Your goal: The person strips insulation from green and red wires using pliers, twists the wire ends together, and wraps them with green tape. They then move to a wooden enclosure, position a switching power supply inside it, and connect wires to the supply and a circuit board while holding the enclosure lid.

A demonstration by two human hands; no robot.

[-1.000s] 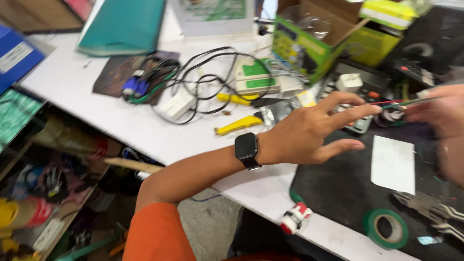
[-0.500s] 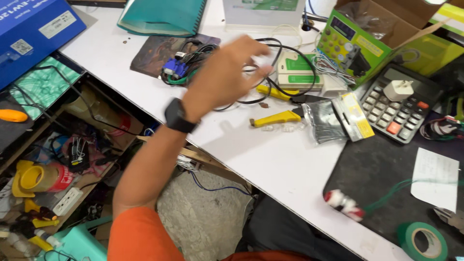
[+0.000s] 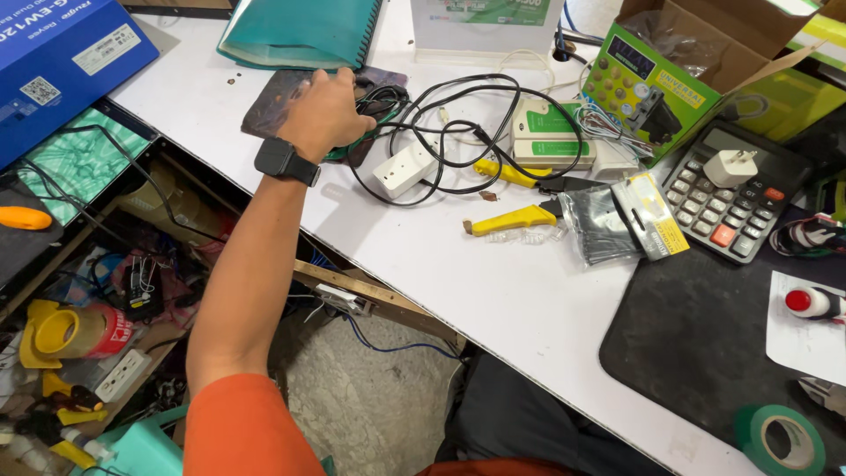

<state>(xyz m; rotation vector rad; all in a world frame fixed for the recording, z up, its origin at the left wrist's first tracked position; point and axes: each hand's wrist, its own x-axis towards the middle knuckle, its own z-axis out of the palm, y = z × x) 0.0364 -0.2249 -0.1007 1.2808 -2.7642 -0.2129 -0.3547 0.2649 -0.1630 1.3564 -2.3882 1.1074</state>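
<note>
You had your left hand (image 3: 324, 113) closed over the green-and-black cable bundle (image 3: 374, 110) beside the white plug adapter (image 3: 404, 169); lifting it clear looked next, and your right hand was out of view.

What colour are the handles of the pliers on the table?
Yellow handles, best seen in the head view.

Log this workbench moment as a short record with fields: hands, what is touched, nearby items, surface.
left hand: left hand with a black wristwatch, reaching far across the bench
contact: fingers on the tangle of black and green cables; grip hidden
right hand: out of view
near: white plug adapter, yellow-handled crimping pliers, teal spiral notebook
far side: grey desk calculator
surface: white tabletop
</note>
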